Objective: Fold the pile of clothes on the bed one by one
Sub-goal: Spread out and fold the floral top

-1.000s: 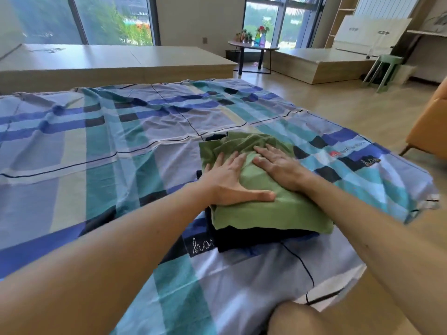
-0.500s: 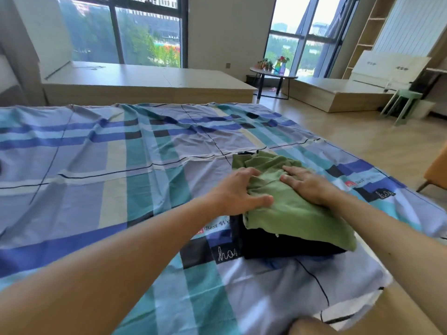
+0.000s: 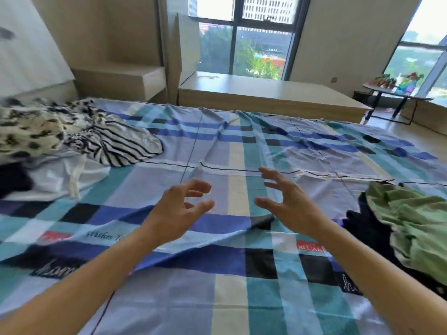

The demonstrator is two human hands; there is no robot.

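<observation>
My left hand (image 3: 179,211) and my right hand (image 3: 290,204) hover side by side above the checked bedsheet (image 3: 229,298), fingers loosely curled and holding nothing. A folded green garment (image 3: 416,221) lies on a folded black garment (image 3: 362,226) at the right edge, clear of both hands. At the far left sits the unfolded pile: a black-spotted cream garment (image 3: 26,131), a black-and-white striped garment (image 3: 121,146), a white garment (image 3: 65,175) and a dark garment (image 3: 12,182).
A low wooden platform (image 3: 266,93) runs behind the bed under the window. A small round table (image 3: 396,95) with colourful items stands at the far right. A white headboard panel (image 3: 29,49) rises at the left.
Both hands have lifted off the green garment and moved left over bare sheet. The view has swung left, bringing the unfolded pile into sight.
</observation>
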